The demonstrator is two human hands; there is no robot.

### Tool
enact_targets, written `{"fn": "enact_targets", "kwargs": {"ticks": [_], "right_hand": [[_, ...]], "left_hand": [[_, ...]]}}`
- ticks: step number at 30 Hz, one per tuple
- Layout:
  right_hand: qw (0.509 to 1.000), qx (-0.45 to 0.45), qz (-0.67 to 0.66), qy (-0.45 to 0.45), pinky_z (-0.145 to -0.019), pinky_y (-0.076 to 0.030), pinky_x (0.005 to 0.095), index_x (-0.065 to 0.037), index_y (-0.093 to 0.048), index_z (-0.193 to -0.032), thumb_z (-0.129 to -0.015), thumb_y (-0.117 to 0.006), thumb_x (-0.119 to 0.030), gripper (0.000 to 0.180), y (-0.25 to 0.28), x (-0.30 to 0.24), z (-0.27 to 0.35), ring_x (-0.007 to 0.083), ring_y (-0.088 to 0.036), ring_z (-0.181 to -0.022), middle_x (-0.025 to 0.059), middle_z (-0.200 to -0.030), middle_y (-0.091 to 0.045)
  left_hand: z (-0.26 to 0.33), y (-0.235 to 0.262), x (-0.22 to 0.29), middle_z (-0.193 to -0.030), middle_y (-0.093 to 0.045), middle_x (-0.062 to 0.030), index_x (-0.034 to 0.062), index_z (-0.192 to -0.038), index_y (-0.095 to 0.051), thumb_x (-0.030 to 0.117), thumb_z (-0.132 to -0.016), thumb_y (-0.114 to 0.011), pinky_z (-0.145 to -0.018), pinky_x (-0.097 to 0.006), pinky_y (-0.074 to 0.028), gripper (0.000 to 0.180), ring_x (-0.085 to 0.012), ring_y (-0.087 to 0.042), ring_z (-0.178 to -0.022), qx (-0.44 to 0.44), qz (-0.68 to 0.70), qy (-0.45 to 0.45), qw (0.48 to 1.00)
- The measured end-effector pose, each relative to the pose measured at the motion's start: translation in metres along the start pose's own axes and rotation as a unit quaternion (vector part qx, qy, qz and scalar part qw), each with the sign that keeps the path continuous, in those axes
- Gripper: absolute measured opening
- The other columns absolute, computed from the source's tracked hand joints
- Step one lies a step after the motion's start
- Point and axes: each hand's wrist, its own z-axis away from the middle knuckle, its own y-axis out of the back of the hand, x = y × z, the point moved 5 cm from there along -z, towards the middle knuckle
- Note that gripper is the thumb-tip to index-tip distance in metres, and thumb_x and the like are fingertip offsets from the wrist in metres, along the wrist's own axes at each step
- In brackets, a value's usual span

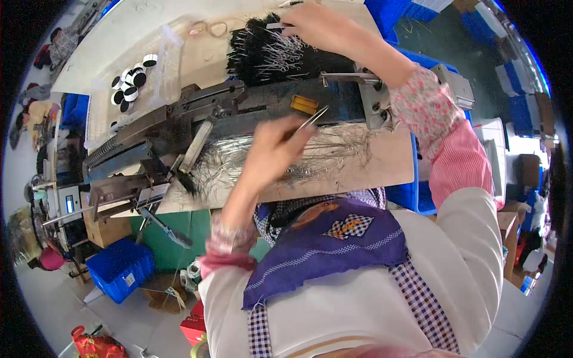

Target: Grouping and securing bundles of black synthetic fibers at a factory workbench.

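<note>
My left hand (276, 150), smeared by motion, is closed over the front of the bench. A thin shiny forked metal piece (314, 118) sticks out from its fingers; I cannot tell its exact kind. Just beyond lies a small yellow block (304, 104) on the dark metal machine (233, 110). At the far side, my right hand (316, 25) reaches onto a heap of black-bristled wire brushes (268, 56) with looped metal ends. Its fingers are bent together near a pale strip (276, 25); what they grip is unclear. Loose thin metal wires (334, 149) are spread along the near edge.
A clear plastic basket (170, 71) holding several black-and-white round pieces (132, 80) stands at the far left. Metal clamps (373, 98) rise at the machine's right end. A lever (197, 146) juts toward me. Blue crates (122, 268) stand below the bench.
</note>
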Motion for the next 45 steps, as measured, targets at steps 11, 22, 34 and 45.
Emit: {"fn": "enact_targets", "kwargs": {"ticks": [11,22,34,45], "right_hand": [[0.925,0.159,-0.232,0.256,-0.072,-0.048,0.0404,-0.005,-0.059,-0.089,-0.077,-0.065,-0.018,0.019,-0.022,-0.043,0.070,0.0313,-0.060,-0.083,0.0110,-0.082,-0.058],[0.884,0.224,-0.338,0.232,-0.073,-0.051,0.0350,0.000,-0.065,-0.093,-0.078,-0.067,-0.011,0.019,-0.031,-0.069,0.037,0.0304,-0.063,-0.080,0.0132,-0.086,-0.066],[0.904,0.169,-0.336,0.203,-0.075,-0.049,0.0372,0.000,-0.066,-0.090,-0.076,-0.068,-0.012,0.018,-0.027,-0.075,0.035,0.0320,-0.062,-0.082,0.0138,-0.086,-0.066],[0.920,0.266,-0.209,0.199,-0.062,-0.054,0.0396,-0.007,-0.060,-0.098,-0.076,-0.062,-0.008,0.022,-0.044,-0.099,0.129,0.0305,-0.063,-0.073,0.0114,-0.090,-0.056]], "left_hand": [[-0.037,0.039,0.028,-0.075,-0.066,-0.0134,0.0075,-0.081,-0.071,0.017,-0.076,-0.060,-0.063,-0.040,-0.053,0.016,-0.0327,-0.066,-0.074,0.139,-0.536,-0.086,0.829],[0.054,0.019,-0.044,-0.077,-0.061,-0.0098,-0.0002,-0.091,-0.062,0.030,-0.099,-0.043,-0.037,-0.022,-0.035,0.037,-0.0105,-0.045,-0.043,0.314,0.338,0.000,0.887],[0.038,0.026,-0.015,-0.073,-0.056,-0.0060,-0.0020,-0.109,-0.053,0.028,-0.089,-0.059,-0.039,-0.022,-0.037,0.037,-0.0082,-0.045,-0.044,0.147,0.360,0.045,0.920],[0.127,0.094,-0.150,-0.052,-0.049,-0.0007,0.0018,-0.078,-0.065,0.037,-0.090,-0.060,-0.038,-0.023,-0.030,0.038,-0.0067,-0.042,-0.042,0.460,0.285,0.108,0.834]]}}
